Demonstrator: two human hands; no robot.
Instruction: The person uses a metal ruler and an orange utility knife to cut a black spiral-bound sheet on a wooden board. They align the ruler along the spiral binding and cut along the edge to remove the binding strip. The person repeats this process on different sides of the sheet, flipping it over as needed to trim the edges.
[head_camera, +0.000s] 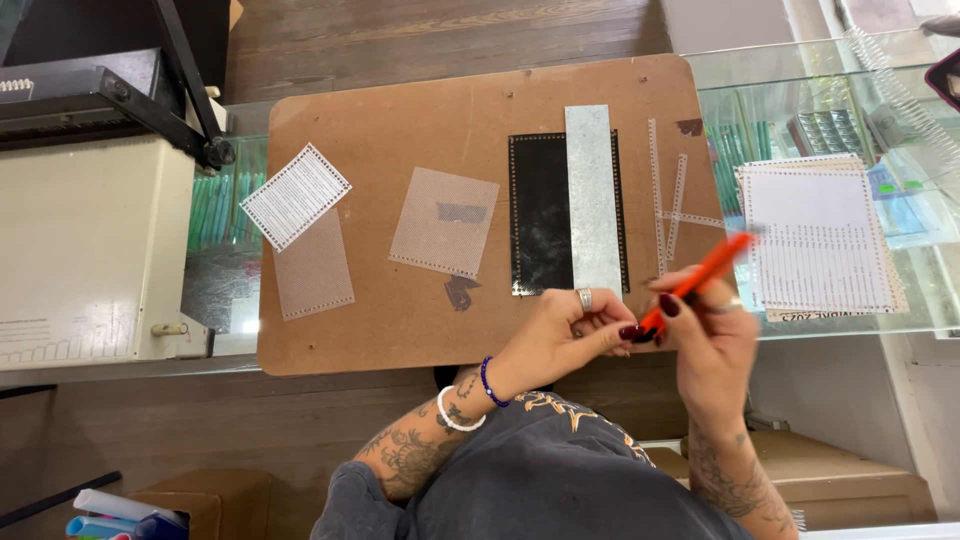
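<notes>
Just between both hands (640, 330), an orange cutter (695, 283).

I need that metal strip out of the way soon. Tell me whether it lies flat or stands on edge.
Flat. The grey metal strip lies broad face up, lengthwise over the black punched sheet on the brown board, with neither hand touching it.

Bright, even light | glare on glass counter (830, 100) | orange cutter (700, 280) motion-blurred | soft shadows

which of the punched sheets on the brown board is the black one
The black punched sheet near the board's middle, partly under the grey metal ruler. The clear sheets and the white printed one further left are pale or see-through.
</notes>
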